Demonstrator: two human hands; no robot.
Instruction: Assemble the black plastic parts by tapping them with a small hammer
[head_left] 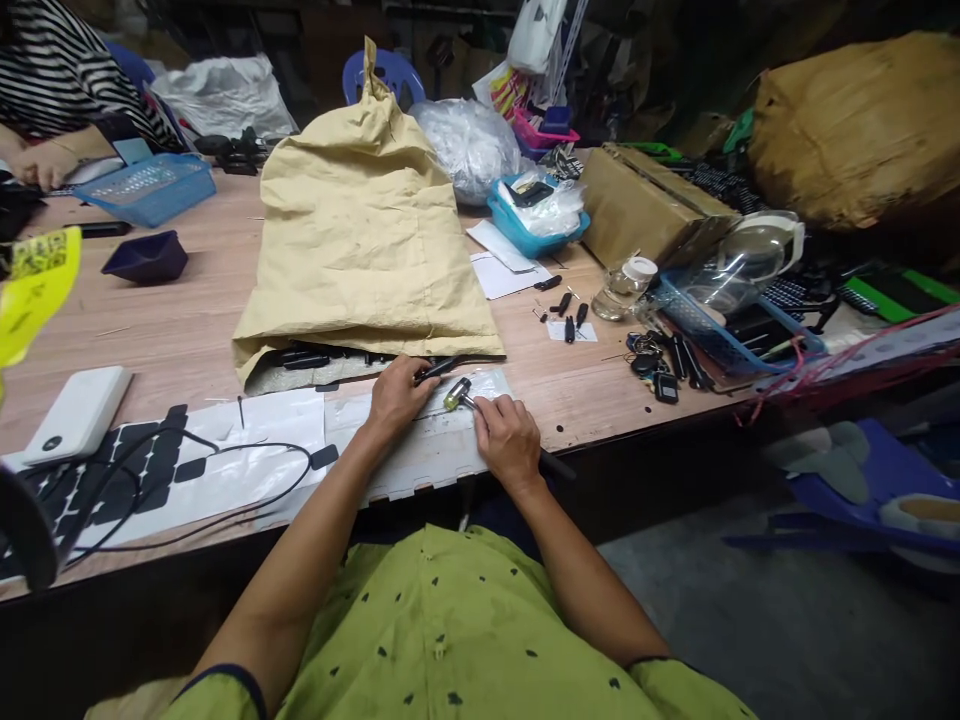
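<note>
My right hand (pixel 510 437) is closed around a small hammer. The hammer's head (pixel 457 394), metal with a yellowish face, points left over the work surface, and its dark handle comes out below my palm. My left hand (pixel 399 393) grips a slim black piece (pixel 435 371) at the mouth of a large tan sack (pixel 367 230); its exact kind does not show. More black pieces (pixel 300 357) lie inside the sack's opening. Under both hands is a whitish board (pixel 420 455) with a clear plastic sheet near the hammer head.
On the left are a white box-shaped device (pixel 79 412), a black cable (pixel 262 443) and paper with black stickers. To the right lie key fobs (pixel 664 385), a jar (pixel 622 288), a blue basket (pixel 739 330) and a carton (pixel 649 205). Another person's hand (pixel 45 165) is at far left.
</note>
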